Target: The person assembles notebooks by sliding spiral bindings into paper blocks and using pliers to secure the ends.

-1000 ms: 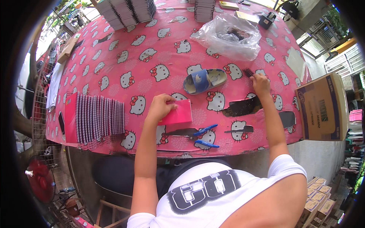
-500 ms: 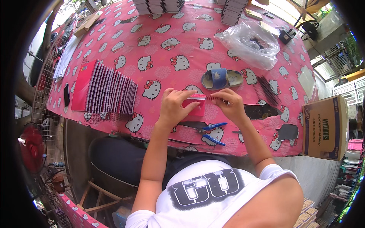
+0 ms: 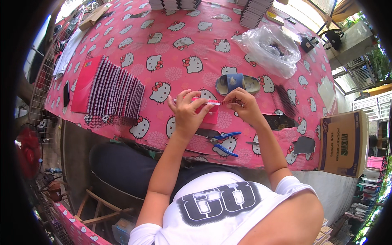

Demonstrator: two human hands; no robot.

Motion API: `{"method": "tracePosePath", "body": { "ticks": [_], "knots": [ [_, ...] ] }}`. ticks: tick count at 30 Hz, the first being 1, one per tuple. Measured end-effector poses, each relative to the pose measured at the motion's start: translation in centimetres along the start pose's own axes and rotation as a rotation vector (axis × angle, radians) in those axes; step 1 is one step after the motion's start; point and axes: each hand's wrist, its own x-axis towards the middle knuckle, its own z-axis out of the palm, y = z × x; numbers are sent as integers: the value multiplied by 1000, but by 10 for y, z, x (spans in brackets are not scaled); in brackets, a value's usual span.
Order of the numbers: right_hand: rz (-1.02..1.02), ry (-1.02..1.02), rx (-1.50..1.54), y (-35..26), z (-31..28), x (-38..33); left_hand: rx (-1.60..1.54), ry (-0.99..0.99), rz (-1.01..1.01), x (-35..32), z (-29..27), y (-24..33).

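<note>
Pink notebook held edge-up in both hands over the near edge of the table.

Left hand (image 3: pixel 187 109) pinches the small pink notebook (image 3: pixel 207 111) with fingers closed on its left end; right hand (image 3: pixel 241 105) grips the right end, fingertips pressed on a dark spiral binding coil (image 3: pixel 228 101) along the top edge. Half a second ago the hands were already joined on it; a second ago the right hand was stretched out to the right toward the loose coils (image 3: pixel 285 100). Blue-handled pliers (image 3: pixel 222 143) lie just under the hands, a sandal (image 3: pixel 237 83) just beyond them, and a row of bound notebooks (image 3: pixel 116 93) near the left edge of the pink tablecloth (image 3: pixel 171 45).
</note>
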Motion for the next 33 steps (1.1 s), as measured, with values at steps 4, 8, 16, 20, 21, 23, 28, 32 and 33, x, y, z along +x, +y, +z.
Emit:
{"method": "tracePosePath", "body": {
  "ticks": [4,8,16,20,21,23,28,32,33],
  "knots": [
    [-7,-93,6,5,-5,3,-84,-47,-11,-6,7,-8],
    [-9,-86,-66,0,-5,3,-67,-24,49,-10,8,-11],
    [117,10,-100,-15,14,-1,-61,-12,44,-6,5,-7],
    [-146,54,-407,-4,21,-5,-102,-36,39,-7,3,-8],
    [-144,108,-394,-13,28,-5,-103,-39,42,-8,2,-9],
    [-157,124,-401,-10,33,-4,-99,-35,48,-9,1,-9],
    [-119,224,-432,-13,42,-4,-88,-18,62,-9,1,-8],
    [-143,145,-446,-9,42,-4,-120,-23,50,-11,1,-8],
    [-175,175,-466,-20,43,-1,-109,-19,55,-10,-1,-8]
  ]
}}
